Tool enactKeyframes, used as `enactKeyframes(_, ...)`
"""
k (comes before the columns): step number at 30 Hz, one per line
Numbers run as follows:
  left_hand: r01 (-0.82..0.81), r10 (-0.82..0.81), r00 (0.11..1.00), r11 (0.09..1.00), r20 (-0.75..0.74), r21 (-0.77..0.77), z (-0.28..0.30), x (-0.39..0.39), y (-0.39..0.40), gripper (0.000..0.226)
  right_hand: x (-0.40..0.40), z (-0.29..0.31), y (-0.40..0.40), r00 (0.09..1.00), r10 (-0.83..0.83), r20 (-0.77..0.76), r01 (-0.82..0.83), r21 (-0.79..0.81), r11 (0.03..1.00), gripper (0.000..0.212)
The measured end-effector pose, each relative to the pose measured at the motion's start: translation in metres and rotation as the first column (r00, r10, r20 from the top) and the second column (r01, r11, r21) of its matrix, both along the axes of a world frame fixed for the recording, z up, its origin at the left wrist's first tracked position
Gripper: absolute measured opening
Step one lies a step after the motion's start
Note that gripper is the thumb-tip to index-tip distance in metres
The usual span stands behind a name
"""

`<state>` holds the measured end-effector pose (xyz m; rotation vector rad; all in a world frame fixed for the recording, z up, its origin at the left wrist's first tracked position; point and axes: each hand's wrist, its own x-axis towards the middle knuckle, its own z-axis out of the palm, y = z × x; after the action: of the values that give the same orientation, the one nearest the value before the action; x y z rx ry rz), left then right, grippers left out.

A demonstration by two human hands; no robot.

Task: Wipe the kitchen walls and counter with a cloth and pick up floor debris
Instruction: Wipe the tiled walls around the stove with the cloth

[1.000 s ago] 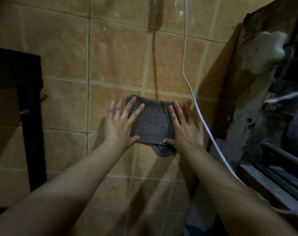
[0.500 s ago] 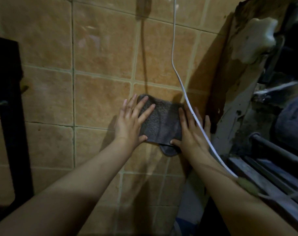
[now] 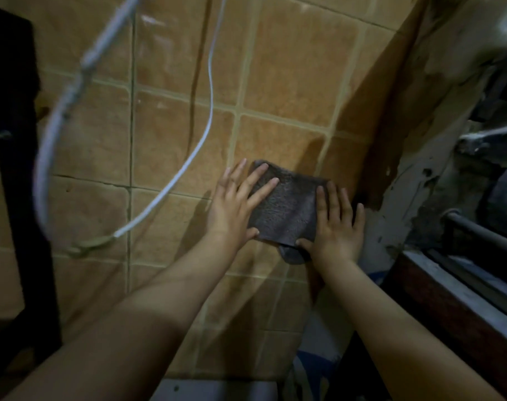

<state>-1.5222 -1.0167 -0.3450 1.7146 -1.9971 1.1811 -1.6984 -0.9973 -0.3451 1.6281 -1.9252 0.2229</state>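
Both hands, left hand (image 3: 232, 211) and right hand (image 3: 337, 227), press flat with straight fingers on the grey cloth (image 3: 287, 209) against the tiled wall (image 3: 183, 134), which looks soft and limp, best held by spread palms at its edges.

Grey terry cloth (image 3: 287, 209) — flat on tan tiled wall (image 3: 171, 151), lower corner drooping
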Motion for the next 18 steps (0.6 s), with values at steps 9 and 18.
enactKeyframes(9, 0.190, -0.190, 0.974, 0.982, -0.121, -0.011, -0.029, 0.020, -0.007, 0.106, 0.011, -0.034, 0.004, 0.998, 0.048, 0.043, -0.046, -0.048, 0.998, 0.110)
enactKeyframes(18, 0.077, -0.078, 0.997, 0.996, 0.023, 0.037, -0.043, 0.051, -0.002, 0.109, 0.030, -0.052, 0.001, 0.978, 0.176, 0.107, -0.174, -0.033, 0.984, 0.105)
